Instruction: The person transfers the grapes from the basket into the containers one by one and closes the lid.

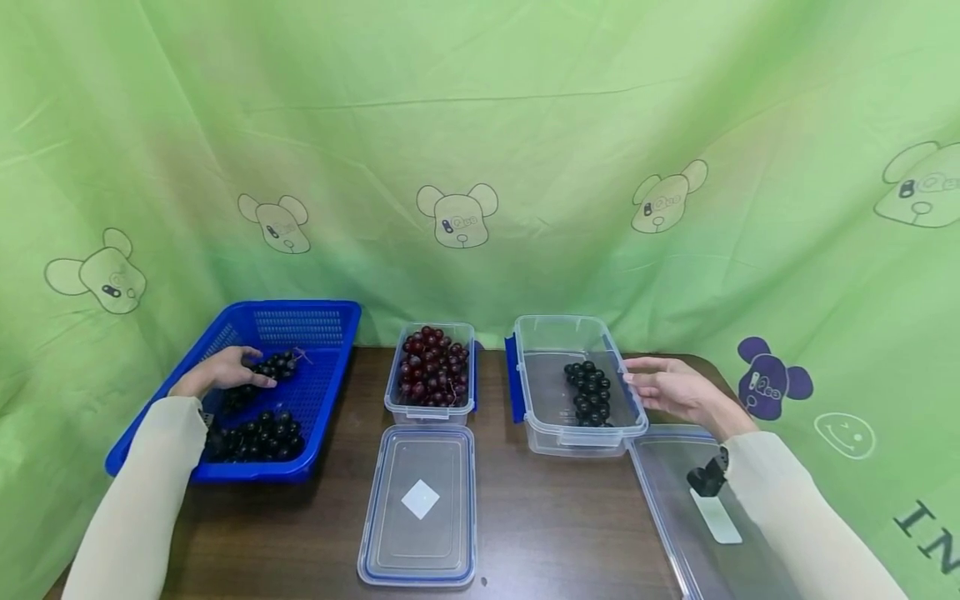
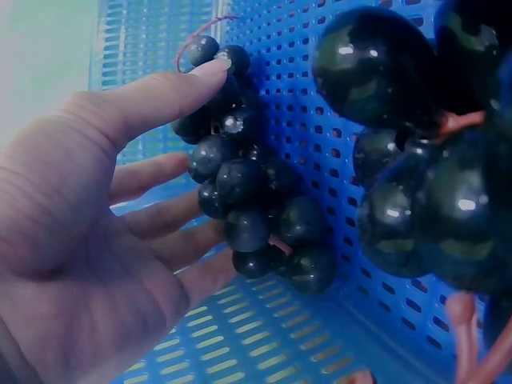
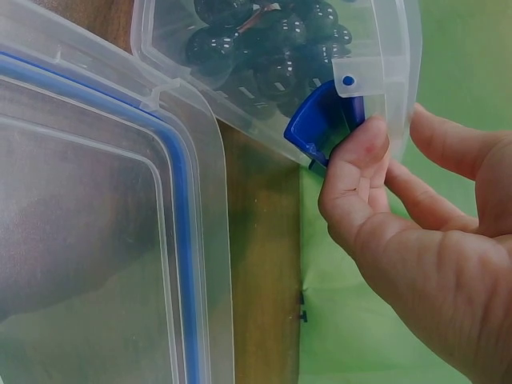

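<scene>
My left hand (image 1: 232, 368) reaches into a blue plastic basket (image 1: 330, 333) on the left. Its thumb lies over a bunch of black grapes (image 2: 240, 172) and its fingers are behind, so the bunch is gripped between them. More black grapes (image 1: 262, 437) lie in the basket's near end. On the right, the fingertips of my right hand (image 1: 678, 390) touch the right side of a clear container (image 1: 543, 375), beside a blue latch (image 3: 320, 120) that hangs down. A small bunch of black grapes (image 1: 589, 393) lies inside that container.
A smaller clear box (image 1: 431, 414) full of dark red grapes (image 1: 431, 367) stands between basket and container. Its blue-sealed lid (image 1: 420, 542) lies in front on the wooden table (image 1: 555, 533). A larger lid (image 1: 667, 500) lies under my right forearm. Green cloth (image 1: 465, 108) hangs behind.
</scene>
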Demonstrator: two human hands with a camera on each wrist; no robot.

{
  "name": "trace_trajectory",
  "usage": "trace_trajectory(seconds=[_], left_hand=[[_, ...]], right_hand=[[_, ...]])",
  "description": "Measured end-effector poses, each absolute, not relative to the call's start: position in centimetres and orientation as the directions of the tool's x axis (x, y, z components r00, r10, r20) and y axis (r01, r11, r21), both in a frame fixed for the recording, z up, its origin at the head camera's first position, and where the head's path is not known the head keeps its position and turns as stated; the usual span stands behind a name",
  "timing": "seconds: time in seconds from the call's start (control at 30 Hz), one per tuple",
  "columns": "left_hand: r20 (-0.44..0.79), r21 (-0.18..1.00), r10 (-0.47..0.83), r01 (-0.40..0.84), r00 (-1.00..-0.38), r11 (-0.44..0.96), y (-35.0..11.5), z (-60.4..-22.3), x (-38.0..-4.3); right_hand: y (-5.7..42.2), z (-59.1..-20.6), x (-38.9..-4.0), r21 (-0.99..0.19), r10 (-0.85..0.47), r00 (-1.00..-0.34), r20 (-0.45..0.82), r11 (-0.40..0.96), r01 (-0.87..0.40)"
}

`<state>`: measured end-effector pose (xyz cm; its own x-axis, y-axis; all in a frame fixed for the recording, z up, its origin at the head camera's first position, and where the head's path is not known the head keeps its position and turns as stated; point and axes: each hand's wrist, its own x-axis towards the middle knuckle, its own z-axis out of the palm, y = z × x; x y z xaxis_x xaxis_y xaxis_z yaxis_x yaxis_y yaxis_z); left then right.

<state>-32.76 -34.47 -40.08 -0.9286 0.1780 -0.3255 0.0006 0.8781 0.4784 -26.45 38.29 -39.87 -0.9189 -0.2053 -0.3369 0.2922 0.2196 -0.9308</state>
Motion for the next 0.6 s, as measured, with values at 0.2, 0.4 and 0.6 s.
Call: trace_trajectory(seconds=[0.2, 0.4, 0.6], left_hand=[[-0.326, 0.467, 0.199, 0.026, -0.924, 0.884, -34.61, -40.55, -32.73], [-0.32, 0.426, 0.186, 0.034, -0.929, 0.904, -34.42, -40.47, -32.68], [-0.328, 0.41, 0.175, 0.027, -0.928, 0.912, -34.3, -40.33, -32.67]], right_hand=[[38.18, -39.71, -26.41, -0.934, -0.214, -0.919, -0.331, 0.214, 0.287], [38.25, -39.82, -26.51, -0.935, -0.218, -0.919, -0.329, 0.214, 0.284], [38.34, -39.87, -26.45, -0.934, -0.21, -0.922, -0.326, 0.221, 0.28]])
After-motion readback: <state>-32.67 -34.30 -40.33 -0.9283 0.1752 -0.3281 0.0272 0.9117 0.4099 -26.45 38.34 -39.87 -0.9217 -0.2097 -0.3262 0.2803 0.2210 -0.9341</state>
